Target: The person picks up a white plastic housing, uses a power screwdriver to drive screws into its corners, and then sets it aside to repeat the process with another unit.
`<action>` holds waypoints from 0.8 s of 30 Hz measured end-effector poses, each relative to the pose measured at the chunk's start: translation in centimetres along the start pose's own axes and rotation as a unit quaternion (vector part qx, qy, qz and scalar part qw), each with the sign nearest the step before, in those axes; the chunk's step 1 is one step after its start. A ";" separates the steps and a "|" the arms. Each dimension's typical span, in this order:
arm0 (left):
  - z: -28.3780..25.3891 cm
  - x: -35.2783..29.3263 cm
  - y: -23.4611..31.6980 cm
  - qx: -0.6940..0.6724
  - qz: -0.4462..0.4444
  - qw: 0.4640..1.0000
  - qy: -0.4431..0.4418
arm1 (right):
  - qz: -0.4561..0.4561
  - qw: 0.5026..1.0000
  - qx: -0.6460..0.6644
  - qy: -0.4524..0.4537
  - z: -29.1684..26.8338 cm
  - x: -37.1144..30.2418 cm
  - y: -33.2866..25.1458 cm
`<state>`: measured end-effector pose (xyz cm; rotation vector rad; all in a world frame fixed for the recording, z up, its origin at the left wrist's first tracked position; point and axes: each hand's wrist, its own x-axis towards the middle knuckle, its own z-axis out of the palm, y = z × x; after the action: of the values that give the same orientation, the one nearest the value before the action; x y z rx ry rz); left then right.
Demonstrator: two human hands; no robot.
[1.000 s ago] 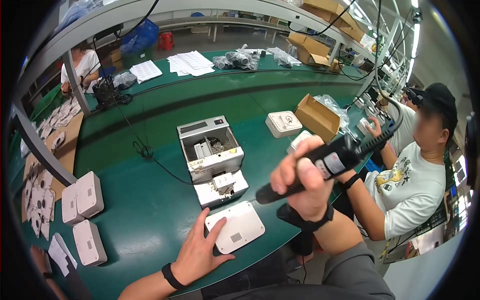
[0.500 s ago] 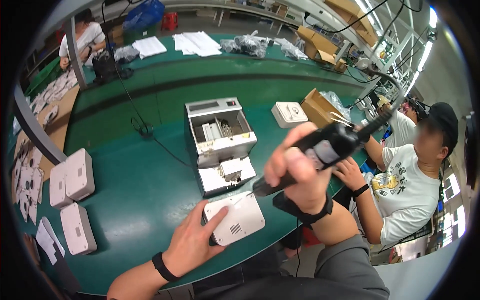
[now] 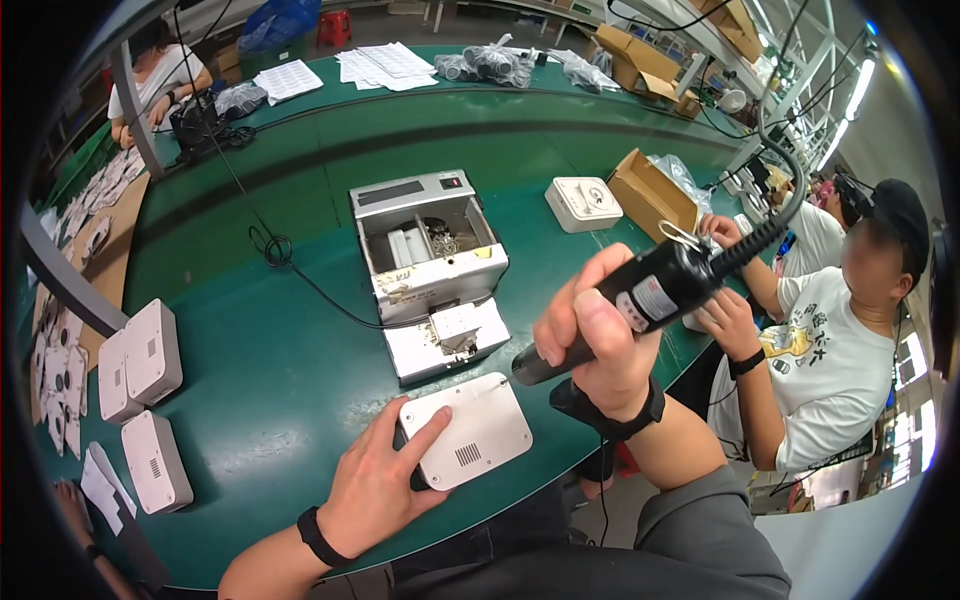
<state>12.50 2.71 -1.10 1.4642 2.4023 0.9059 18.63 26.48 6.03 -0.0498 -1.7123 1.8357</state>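
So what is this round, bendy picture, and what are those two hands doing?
The picture comes from a camera worn on a person's head, looking down at their own hands. Its lens is very wide, so straight edges look curved.

The left hand presses down on a flat white plastic case lying on the green table. The right hand grips a black electric screwdriver, tilted with its tip pointing down toward the case. A curly cable runs up from it.

Behind the case stands a grey metal box, open on top, with small parts inside. More white cases wait on the left, and a cardboard box sits on the right. Another person in a white shirt works beside them.
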 end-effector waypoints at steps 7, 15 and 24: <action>-0.2 -0.2 -0.2 0.007 0.017 1.000 0.003 | -0.014 0.999 0.046 0.004 -0.2 -0.1 0.5; 0.1 -0.2 -0.6 0.008 0.024 1.000 0.008 | -0.039 0.996 0.063 -0.051 2.8 1.7 -2.0; 0.1 -0.6 -0.1 0.006 0.019 1.000 0.003 | -0.028 0.999 0.015 -0.036 4.5 3.7 -1.5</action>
<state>12.75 2.14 -1.32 1.5179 2.3956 0.9085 14.32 24.12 9.48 0.0779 -1.7166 1.8428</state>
